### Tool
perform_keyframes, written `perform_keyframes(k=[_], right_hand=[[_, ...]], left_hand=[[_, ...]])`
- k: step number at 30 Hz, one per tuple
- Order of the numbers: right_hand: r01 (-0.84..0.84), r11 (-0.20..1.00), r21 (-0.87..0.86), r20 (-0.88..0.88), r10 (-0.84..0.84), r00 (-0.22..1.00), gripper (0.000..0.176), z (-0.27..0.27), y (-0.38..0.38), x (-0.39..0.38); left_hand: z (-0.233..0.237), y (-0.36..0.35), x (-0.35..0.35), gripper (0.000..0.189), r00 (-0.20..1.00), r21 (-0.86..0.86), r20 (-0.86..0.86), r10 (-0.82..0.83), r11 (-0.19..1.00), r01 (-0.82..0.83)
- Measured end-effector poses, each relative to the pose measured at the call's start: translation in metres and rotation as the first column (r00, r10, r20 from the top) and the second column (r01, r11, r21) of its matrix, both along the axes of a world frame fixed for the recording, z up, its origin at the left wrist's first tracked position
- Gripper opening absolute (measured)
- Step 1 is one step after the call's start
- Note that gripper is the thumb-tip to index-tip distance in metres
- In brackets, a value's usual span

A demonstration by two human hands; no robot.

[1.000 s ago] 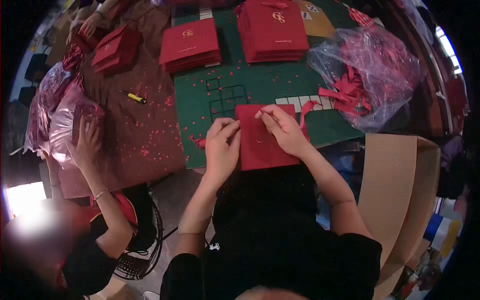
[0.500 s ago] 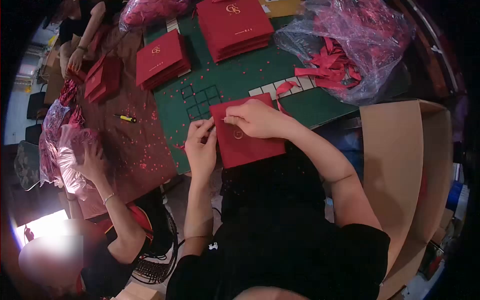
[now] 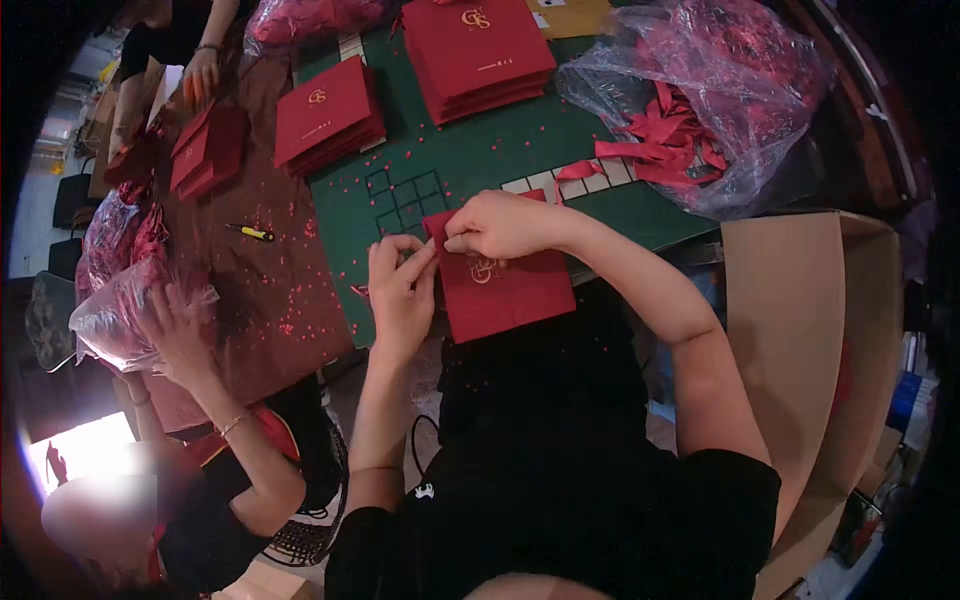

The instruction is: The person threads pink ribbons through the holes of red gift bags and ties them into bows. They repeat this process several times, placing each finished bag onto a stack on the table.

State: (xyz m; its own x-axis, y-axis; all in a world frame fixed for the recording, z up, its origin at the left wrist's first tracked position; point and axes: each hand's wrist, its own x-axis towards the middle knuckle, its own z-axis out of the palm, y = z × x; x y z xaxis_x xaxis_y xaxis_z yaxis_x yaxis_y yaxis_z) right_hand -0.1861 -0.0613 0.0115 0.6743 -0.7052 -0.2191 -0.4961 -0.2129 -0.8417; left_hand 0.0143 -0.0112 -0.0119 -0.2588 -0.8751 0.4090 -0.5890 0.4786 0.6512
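Note:
A red gift bag with a gold emblem lies in front of me, partly over my lap at the table's near edge. My left hand is closed, its fingertips pinching at the bag's upper left edge. Across the top of the bag reaches my right hand, closed, thumb and fingers pressed together close to the left fingertips. Whatever small thing the right fingers hold is hidden. A red ribbon shows on the table just beyond the bag.
Stacked red bags and a larger stack stand on the green mat. A plastic bag of red ribbons lies right, above a cardboard box. On the left, a co-worker's hand touches a plastic bundle; a yellow cutter lies nearby.
My right hand has shifted slightly left and up over the bag, baring more of the emblem. The co-worker's plastic bundle has changed shape, and another person's hand at the far left has moved.

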Motion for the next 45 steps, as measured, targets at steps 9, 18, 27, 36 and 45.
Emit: perform_keyframes(k=[9, 18, 27, 36, 45], right_hand=[[-0.013, 0.975, 0.22, 0.121, -0.014, 0.993, 0.027, 0.001, -0.001, -0.005], [0.0, 0.983, 0.181, 0.149, -0.027, 0.988, 0.025, -0.012, -0.004, -0.002], [0.013, 0.943, 0.334, 0.107, -0.052, 0.993, 0.033, 0.01, -0.004, -0.008], [0.023, 0.93, 0.368, -0.038, -0.01, 0.999, 0.035, 0.015, -0.008, -0.001], [0.109, 0.964, -0.245, 0.097, -0.087, 0.991, 0.033, -0.007, 0.02, -0.013]], left_hand=[[0.017, -0.023, 0.005, 0.023, 0.95, -0.112, 0.205, -0.236, 0.958, 0.263], [0.009, -0.028, 0.005, 0.024, 0.957, -0.024, -0.006, -0.292, 0.956, 0.291], [0.03, -0.028, 0.012, 0.012, 0.845, -0.204, 0.49, -0.215, 0.914, 0.351], [0.019, -0.012, 0.096, 0.009, 0.817, -0.278, 0.549, 0.175, 0.961, -0.019], [0.002, 0.04, -0.004, 0.052, 0.842, -0.062, 0.539, -0.015, 0.996, 0.057]])
